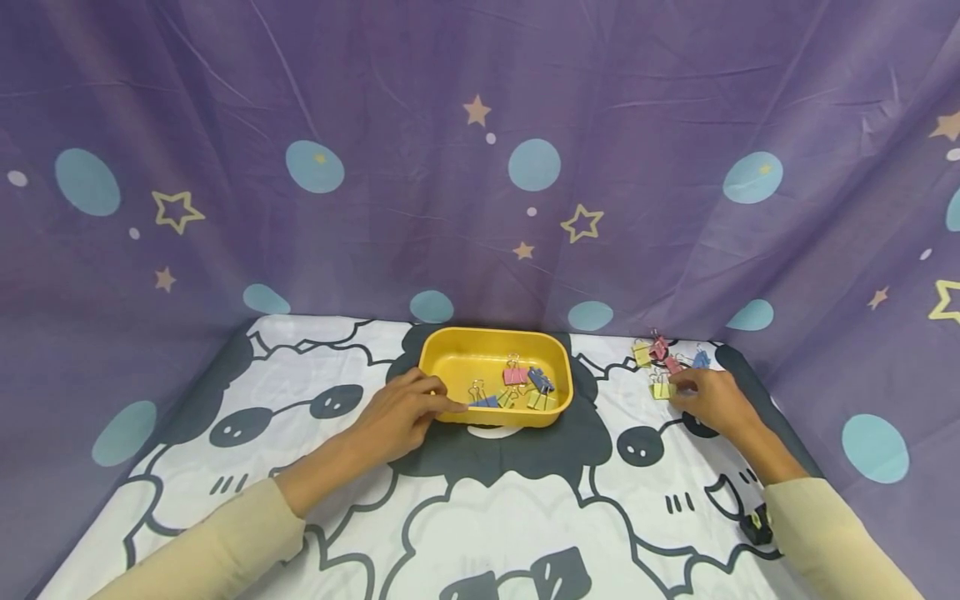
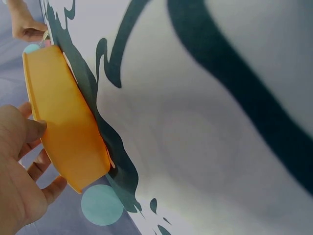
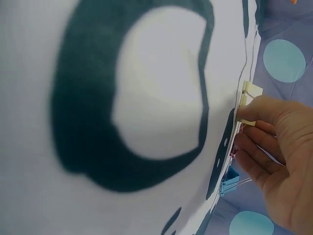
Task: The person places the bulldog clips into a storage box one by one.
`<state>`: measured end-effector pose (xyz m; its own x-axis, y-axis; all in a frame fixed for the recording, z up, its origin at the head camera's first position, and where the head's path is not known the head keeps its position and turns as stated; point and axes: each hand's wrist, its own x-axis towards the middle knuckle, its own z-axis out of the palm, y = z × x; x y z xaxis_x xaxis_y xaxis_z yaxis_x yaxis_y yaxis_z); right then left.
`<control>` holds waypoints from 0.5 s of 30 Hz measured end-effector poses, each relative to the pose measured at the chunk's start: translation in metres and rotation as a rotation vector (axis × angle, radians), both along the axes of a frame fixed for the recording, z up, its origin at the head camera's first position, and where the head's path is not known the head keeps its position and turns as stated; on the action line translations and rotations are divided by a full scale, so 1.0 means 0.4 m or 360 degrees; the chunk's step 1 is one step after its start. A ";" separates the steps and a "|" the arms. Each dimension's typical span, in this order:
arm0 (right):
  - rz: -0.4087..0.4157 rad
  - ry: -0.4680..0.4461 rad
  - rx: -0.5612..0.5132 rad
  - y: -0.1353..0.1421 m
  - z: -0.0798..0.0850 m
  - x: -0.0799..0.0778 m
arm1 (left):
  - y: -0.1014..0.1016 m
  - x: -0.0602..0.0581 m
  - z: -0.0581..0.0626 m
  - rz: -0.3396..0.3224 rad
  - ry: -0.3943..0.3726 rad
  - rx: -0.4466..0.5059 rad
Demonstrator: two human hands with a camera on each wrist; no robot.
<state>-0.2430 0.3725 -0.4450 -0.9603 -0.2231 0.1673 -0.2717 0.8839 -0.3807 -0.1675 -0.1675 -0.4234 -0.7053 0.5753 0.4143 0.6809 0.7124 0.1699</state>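
Observation:
A yellow plastic tray [image 1: 495, 418] stands at the back middle of the table. My left hand [image 1: 408, 408] grips its near left corner, the thumb [image 2: 36, 130] against the outer wall. Inside the tray lie several binder clips, among them a pink clip [image 1: 514, 376], a dark blue clip [image 1: 541, 380] and a yellow clip [image 1: 542, 402]. Over at the right, my right hand [image 1: 705, 398] pinches a yellow binder clip [image 1: 662, 391] between thumb and fingers, close to the cloth. Just behind it are another yellow clip [image 1: 642, 353], red clips [image 1: 659, 347] and a blue clip [image 1: 701, 359].
A white cloth [image 1: 510, 517] with dark cartoon drawings covers the table. Purple curtains [image 1: 420, 250] with stars and dots hang right behind the table and along both sides. A small black object [image 1: 756, 525] shows beside the right sleeve.

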 end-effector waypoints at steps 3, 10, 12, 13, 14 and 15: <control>0.0001 0.0030 -0.0022 -0.005 -0.004 0.000 | 0.000 0.000 -0.001 -0.0001 0.0006 -0.0002; -0.0056 0.0016 -0.0083 -0.006 -0.008 0.003 | -0.001 -0.001 -0.003 -0.0004 0.0024 -0.0002; -0.0079 0.0016 -0.0105 -0.006 -0.010 0.004 | -0.001 -0.001 -0.002 -0.0002 0.0024 -0.0003; -0.0091 0.0017 -0.0117 -0.006 -0.011 0.004 | 0.000 -0.001 -0.002 -0.0003 0.0024 -0.0003; -0.0103 0.0017 -0.0136 -0.006 -0.011 0.004 | 0.000 -0.001 -0.001 -0.0003 0.0024 -0.0003; -0.0110 0.0017 -0.0158 -0.006 -0.012 0.004 | 0.000 -0.001 -0.001 -0.0003 0.0025 -0.0003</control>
